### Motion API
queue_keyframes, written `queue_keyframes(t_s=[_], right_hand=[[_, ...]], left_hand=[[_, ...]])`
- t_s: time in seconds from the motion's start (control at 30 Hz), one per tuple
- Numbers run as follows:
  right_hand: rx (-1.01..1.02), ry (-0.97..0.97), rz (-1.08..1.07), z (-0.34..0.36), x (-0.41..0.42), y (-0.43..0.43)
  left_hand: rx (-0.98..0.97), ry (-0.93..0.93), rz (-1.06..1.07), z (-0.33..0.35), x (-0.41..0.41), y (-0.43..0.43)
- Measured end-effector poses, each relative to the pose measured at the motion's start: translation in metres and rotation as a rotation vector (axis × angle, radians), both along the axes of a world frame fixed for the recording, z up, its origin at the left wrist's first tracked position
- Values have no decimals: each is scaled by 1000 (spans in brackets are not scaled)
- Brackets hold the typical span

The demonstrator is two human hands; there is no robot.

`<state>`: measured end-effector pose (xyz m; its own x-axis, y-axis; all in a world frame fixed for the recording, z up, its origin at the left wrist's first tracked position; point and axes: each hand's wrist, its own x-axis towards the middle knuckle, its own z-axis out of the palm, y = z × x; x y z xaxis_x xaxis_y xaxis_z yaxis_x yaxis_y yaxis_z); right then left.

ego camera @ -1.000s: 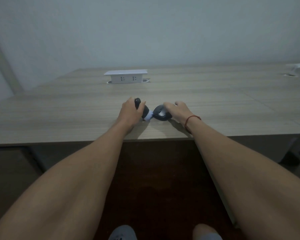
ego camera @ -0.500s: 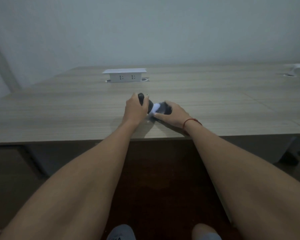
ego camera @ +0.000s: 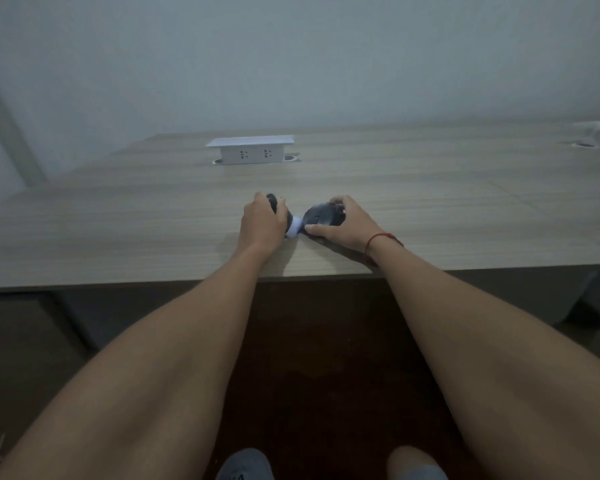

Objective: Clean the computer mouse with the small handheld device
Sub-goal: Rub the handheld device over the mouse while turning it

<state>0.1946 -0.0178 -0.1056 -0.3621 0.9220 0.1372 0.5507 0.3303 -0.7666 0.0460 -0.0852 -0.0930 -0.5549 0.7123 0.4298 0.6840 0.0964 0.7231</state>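
A dark computer mouse (ego camera: 321,214) rests on the wooden desk (ego camera: 430,209) near its front edge. My right hand (ego camera: 343,223) grips it from the right, thumb along its near side and fingers over its far end. My left hand (ego camera: 264,223) is closed around a small dark handheld device (ego camera: 274,205) whose pale tip (ego camera: 294,228) touches the left end of the mouse. Most of the device's body is hidden inside my fist.
A white pop-up socket box (ego camera: 252,150) stands at the back middle of the desk. Another white fitting (ego camera: 596,129) sits at the far right edge. The desk's front edge (ego camera: 118,284) runs just below my wrists. My shoes (ego camera: 245,467) show on the dark floor.
My hands have spread slightly apart. The mouse has moved a little to the right and its dark top shows more, with the device's pale tip now at its left end.
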Motion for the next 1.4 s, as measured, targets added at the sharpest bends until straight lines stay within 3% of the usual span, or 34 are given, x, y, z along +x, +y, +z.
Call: queue_keyframes(t_s=[0.23,0.53,0.7,0.87,1.03,1.2,1.4], right_hand=[[65,17,48,-5,1,1],[78,40,45,-5,2,0],[72,31,50,-4,3,-4],[73,42,42,-6,1,-9],[76,55,19,-6,0,-10],[35,52,20,-6,0,-9],[32,60,40,-8,1,-5]], left_hand=[[174,-78,-80,7,12,3],[-42,138,-46,16,1,12],[103,30,-99,17,3,9],[59,17,-100,10,6,9],[24,129,-36,22,10,9],[114,47,-125,25,13,12],[-46,156,-49,9,3,8]])
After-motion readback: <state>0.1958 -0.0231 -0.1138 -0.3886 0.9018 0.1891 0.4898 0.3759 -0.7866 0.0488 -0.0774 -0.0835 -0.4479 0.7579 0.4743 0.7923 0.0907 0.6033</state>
